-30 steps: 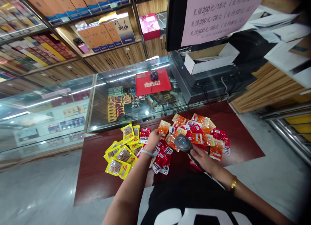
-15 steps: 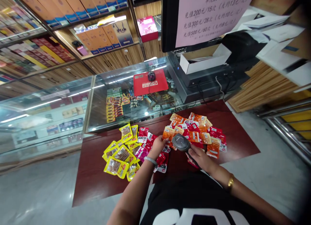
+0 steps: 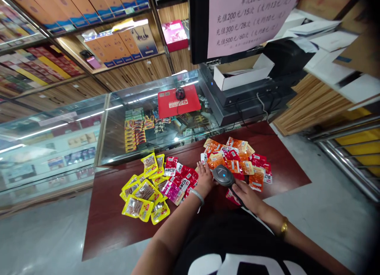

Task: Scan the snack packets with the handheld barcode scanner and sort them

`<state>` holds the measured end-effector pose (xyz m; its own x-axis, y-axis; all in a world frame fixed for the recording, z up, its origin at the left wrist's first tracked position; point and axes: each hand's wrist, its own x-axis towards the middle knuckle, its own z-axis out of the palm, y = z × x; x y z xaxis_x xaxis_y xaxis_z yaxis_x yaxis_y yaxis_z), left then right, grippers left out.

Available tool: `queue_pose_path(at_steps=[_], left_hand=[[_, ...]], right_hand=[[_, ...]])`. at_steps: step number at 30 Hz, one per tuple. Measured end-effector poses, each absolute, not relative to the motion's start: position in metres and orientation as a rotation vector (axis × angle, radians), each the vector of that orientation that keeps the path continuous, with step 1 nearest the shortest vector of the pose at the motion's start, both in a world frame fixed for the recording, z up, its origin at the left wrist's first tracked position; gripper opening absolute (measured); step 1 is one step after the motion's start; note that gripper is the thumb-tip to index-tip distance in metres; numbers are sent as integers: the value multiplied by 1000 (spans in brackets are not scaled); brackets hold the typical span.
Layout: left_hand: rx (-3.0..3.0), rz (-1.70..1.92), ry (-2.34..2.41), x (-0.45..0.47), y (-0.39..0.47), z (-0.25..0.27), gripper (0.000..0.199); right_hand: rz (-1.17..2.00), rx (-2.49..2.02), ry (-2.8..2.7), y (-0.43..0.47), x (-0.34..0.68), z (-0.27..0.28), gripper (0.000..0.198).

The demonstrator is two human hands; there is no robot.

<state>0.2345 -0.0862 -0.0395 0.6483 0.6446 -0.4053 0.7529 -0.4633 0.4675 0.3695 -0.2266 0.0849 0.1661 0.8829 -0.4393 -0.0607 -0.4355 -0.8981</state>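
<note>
Scanner, dark grey (blue-lit), clasped in right hand; left hand uncurled.

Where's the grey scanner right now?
In the head view, the grey scanner is a little right of centre, held in the person's right-hand grip, with the orange packets just beyond it.

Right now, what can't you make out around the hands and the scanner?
All in the head view:
Left hand: palm hidden behind its own back.
Scanner: grip partly covered by the right hand.
Red packets: some partly covered by the left hand.
Yellow packets: fine print too small.
</note>
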Motion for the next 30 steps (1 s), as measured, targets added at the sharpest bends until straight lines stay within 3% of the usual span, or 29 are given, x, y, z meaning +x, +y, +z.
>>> queue_pose_path(at_steps=[4,12,23,27,30], left_hand=[[2258,-235,999,258,-90,-50,83],[2290,-199,998,307,-112,-66,77],[2311,-20,687,284,-114,-36,83],[2326,-16,904,221,-103,-21,79],[2268,-139,1380,175,-92,-8,83]], right_hand=[[1384,-1635,-812,-233,373,81,49],[1290,-1747,-798,-248,382,83,61],[1353,-1721,-792,-250,384,82,52],[1400,-1690,-861,-241,376,86,51],[1429,-1685,-887,-234,369,85,50]])
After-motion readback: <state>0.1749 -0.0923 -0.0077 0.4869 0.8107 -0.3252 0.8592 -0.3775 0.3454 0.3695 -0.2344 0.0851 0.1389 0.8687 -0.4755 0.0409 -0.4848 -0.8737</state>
